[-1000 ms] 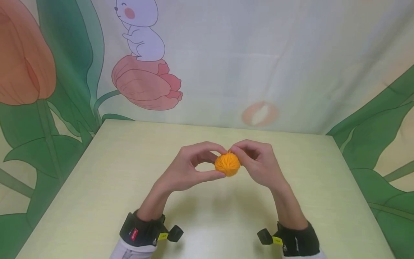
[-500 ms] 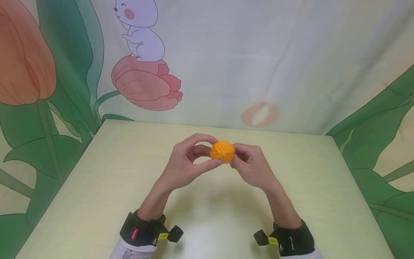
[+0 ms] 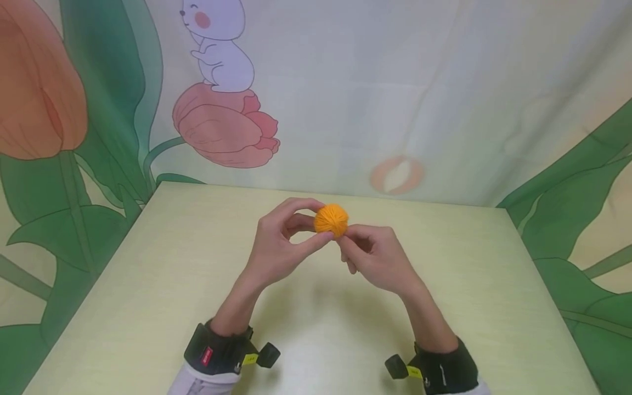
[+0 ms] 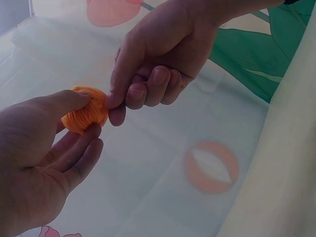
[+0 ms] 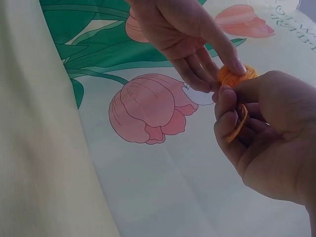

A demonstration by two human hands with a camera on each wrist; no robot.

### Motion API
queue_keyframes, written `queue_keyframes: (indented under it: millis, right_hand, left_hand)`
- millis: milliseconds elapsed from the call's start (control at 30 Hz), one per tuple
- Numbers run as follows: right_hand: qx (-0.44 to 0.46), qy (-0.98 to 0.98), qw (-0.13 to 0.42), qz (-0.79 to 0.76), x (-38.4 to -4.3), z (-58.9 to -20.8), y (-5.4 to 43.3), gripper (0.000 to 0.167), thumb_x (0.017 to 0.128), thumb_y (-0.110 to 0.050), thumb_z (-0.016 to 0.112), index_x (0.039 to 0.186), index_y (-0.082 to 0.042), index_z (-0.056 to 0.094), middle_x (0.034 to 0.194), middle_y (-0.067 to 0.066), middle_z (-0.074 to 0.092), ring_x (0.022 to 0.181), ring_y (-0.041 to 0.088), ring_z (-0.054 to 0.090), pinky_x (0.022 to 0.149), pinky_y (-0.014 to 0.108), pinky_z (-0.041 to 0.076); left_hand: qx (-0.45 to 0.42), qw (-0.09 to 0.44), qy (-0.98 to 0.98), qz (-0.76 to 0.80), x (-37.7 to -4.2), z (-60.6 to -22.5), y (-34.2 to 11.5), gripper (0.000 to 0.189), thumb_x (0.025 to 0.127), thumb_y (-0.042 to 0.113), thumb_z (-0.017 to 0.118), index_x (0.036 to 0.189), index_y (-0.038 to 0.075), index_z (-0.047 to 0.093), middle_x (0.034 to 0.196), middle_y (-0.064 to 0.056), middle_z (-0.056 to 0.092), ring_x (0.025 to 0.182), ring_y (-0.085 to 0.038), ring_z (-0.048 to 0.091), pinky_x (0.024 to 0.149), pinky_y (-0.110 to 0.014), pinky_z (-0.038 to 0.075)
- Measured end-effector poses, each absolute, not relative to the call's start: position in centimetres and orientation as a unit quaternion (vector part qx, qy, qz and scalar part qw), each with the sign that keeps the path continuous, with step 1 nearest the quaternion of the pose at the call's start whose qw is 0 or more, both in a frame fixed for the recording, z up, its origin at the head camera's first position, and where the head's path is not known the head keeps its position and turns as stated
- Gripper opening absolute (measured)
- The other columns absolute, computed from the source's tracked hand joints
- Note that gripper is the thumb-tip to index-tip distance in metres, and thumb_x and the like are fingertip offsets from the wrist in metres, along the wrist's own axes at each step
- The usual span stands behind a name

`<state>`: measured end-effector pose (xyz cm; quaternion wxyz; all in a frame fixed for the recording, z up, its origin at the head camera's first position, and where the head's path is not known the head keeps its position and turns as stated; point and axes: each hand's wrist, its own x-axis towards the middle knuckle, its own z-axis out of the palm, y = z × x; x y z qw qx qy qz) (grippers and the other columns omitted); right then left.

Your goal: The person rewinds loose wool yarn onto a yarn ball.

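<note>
An orange ball of yarn (image 3: pixel 331 220) is held up above the table, between both hands. My left hand (image 3: pixel 280 244) grips it from the left, thumb on the near side and fingers round the far side. At its lower right, the thumb and index finger of my right hand (image 3: pixel 377 257) pinch close against the ball. In the right wrist view a loose strand of orange yarn (image 5: pixel 240 123) hangs out of the right hand's curled fingers. The left wrist view shows the wound yarn ball (image 4: pixel 85 116) between the left thumb and fingertips.
A pale table (image 3: pixel 173 263) lies beneath the hands. Behind it hangs a printed curtain (image 3: pixel 336 109) with tulips and a white cartoon animal. Each wrist wears a black strap (image 3: pixel 217 351) with a small camera.
Both hands and the yarn ball have moved up and to the left. The right hand has gone from the ball's upper right round to its lower right, and the ball has turned.
</note>
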<state>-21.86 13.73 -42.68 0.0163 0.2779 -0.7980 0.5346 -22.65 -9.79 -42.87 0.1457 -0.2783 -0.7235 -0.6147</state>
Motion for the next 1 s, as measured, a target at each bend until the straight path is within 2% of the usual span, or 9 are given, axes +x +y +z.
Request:
queue_keyframes:
  millis: [200,333,567,733,1000]
  right_hand:
    - [0.288,-0.814,0.064,0.501,-21.2,-42.9,13.7,0.008,0.108,-0.009,0.076,0.105,-0.008,0.083,0.072,0.003,0.069,0.054,0.012,0.061,0.049,0.024,0.050]
    - [0.309,-0.822,0.116,0.464,-20.8,-43.0,13.7,0.006,0.104,-0.006,0.079,0.106,-0.007,0.085,0.072,0.001,0.070,0.055,0.006,0.058,0.051,0.023,0.053]
    - [0.345,-0.817,0.206,0.413,-20.7,-42.9,13.8,0.008,0.098,-0.003,0.086,0.105,-0.007,0.086,0.078,-0.002,0.075,0.063,0.005,0.050,0.056,0.022,0.049]
    - [0.359,-0.800,0.231,0.422,-20.8,-43.0,13.9,0.014,0.093,0.001,0.089,0.105,-0.005,0.085,0.080,0.001,0.077,0.063,0.008,0.053,0.057,0.020,0.050]
    - [0.361,-0.787,0.224,0.448,-20.7,-43.1,14.2,0.010,0.096,0.000,0.087,0.103,-0.005,0.084,0.081,0.002,0.078,0.064,0.008,0.054,0.059,0.016,0.050]
  left_hand:
    - [-0.274,0.148,-0.737,-0.599,-22.7,-43.1,-10.0,0.048,0.092,0.006,0.094,0.136,0.012,0.075,0.128,-0.006,0.077,0.098,-0.021,0.085,0.101,-0.029,0.069]
    - [-0.275,0.143,-0.745,-0.591,-22.7,-43.2,-10.2,0.046,0.093,0.008,0.094,0.135,0.012,0.076,0.128,-0.006,0.078,0.097,-0.021,0.085,0.100,-0.030,0.070]
    - [-0.285,0.125,-0.753,-0.579,-22.6,-43.7,-10.4,0.047,0.092,0.008,0.094,0.135,0.012,0.076,0.130,-0.006,0.078,0.099,-0.020,0.085,0.097,-0.036,0.072]
    - [-0.295,0.104,-0.758,-0.572,-22.5,-44.0,-10.5,0.047,0.093,0.009,0.094,0.136,0.013,0.076,0.130,-0.006,0.079,0.099,-0.019,0.084,0.095,-0.036,0.072]
    - [-0.320,0.073,-0.760,-0.561,-22.4,-44.2,-10.5,0.046,0.092,0.010,0.095,0.135,0.013,0.077,0.127,-0.005,0.079,0.099,-0.017,0.084,0.096,-0.034,0.072]
